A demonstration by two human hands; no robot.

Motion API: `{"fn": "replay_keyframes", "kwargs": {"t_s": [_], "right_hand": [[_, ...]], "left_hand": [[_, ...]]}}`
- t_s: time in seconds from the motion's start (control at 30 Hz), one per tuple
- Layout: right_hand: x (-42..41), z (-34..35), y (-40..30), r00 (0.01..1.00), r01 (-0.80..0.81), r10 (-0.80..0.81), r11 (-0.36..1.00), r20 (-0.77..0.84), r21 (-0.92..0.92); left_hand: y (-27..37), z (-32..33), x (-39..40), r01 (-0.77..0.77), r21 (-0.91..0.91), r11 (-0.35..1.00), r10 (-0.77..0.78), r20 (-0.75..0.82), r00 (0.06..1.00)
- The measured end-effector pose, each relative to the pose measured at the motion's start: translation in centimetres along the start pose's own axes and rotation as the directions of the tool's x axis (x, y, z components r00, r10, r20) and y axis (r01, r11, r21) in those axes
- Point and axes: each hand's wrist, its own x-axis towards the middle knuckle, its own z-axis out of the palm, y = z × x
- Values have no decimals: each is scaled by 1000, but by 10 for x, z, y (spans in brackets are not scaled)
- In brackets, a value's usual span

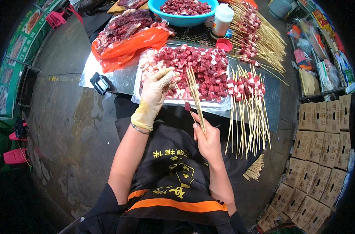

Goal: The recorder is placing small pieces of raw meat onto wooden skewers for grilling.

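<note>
My left hand (157, 90), in a pale latex glove, pinches a small pale piece of meat (174, 79) at the tip of a bamboo skewer. Lower on that skewer sits one dark red meat cube (188, 106). My bare right hand (207, 135) grips this skewer together with a small bunch of bare bamboo skewers (195, 98), points upward. Beyond both hands is a metal tray (157, 103) heaped with red meat cubes (202, 63), with pale fat cubes (148, 63) along its left side. Loaded meat skewers (246, 87) lie right of the tray, their sticks overhanging the table edge.
A blue basin (183, 21) of meat cubes stands behind, near a white-lidded jar (222, 21) and red lid (224, 45). Large meat pieces (127, 26) rest on an orange plastic bag (130, 54). More skewers (262, 38) are piled back right. Cardboard boxes (318, 146) are stacked at right.
</note>
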Motion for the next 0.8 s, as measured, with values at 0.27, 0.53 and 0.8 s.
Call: {"fn": "replay_keyframes", "kwargs": {"t_s": [0.27,0.53,0.8], "right_hand": [[-4,-1,-7,999,-19,17,999,-39,-46],[-8,3,4,997,25,-26,1000,-71,-16],[-13,1,4,994,42,-50,996,-101,-76]], "left_hand": [[-1,14,-10,-149,153,977,155,-28,988],[5,21,-14,-113,131,985,115,-6,993],[8,21,-17,-129,268,955,116,64,991]]}}
